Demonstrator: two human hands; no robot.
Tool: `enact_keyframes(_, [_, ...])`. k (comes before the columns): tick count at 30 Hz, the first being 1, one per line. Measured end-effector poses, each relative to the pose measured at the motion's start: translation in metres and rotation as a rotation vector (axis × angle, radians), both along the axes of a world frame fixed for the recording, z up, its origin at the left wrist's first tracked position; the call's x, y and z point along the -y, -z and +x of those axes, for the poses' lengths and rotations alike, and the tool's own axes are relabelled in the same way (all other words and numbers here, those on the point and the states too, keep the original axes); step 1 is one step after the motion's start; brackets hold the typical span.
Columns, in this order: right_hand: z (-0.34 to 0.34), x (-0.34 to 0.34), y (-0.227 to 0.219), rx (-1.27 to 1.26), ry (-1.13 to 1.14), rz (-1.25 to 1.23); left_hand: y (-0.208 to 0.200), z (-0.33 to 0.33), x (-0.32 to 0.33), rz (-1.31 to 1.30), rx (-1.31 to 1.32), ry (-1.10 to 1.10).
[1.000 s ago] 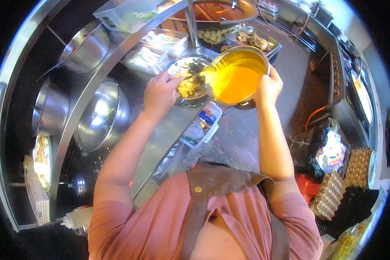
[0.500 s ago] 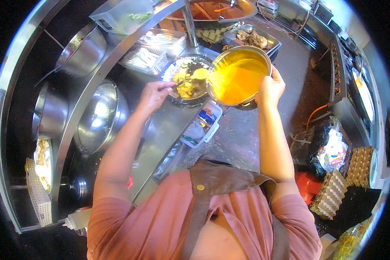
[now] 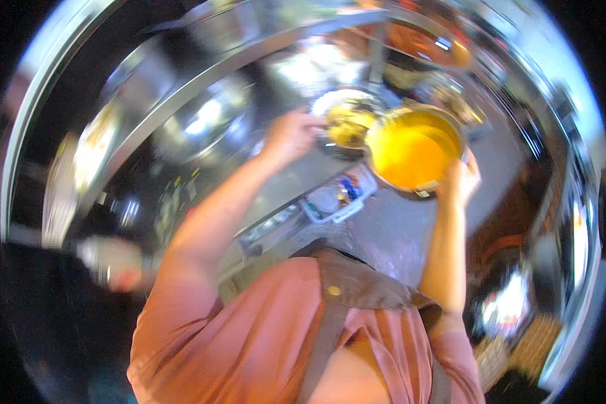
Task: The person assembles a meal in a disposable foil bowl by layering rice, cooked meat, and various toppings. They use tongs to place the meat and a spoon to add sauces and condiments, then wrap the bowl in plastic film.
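The right hand (image 3: 461, 180) clasps the pot (image 3: 434, 124) of yellow liquid (image 3: 411, 156) at 2 o'clock; the left hand (image 3: 292, 138) is by the plate (image 3: 328, 102) at 1 o'clock, whether pinching anything I cannot tell. Dishing up seems underway, calling for a level pot next.

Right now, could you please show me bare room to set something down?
Bare steel counter shows between the left forearm and the plastic tub. It is crowded around the plate, with the left hand at its left and the pot at its right.

Kitchen: metal pot (image 3: 429, 118) of yellow liquid (image 3: 409, 158), plate (image 3: 324, 106) of food (image 3: 350, 126), steel counter (image 3: 284, 185).
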State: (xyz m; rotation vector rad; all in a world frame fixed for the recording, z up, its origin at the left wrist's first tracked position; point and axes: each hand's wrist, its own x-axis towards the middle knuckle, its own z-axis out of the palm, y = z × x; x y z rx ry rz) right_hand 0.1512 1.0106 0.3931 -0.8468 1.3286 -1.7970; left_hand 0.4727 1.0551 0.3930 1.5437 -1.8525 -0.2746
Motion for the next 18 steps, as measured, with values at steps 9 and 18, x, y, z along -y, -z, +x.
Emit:
enact_keyframes(9, [0.089,-0.068,0.015,0.175,-0.750,0.155,-0.033,0.004,-0.201,0.112,0.322,-0.285])
enact_keyframes(18, [0.352,-0.150,0.000,0.280,-1.248,0.365,-0.040,0.120,-0.344,0.096,0.363,-0.837])
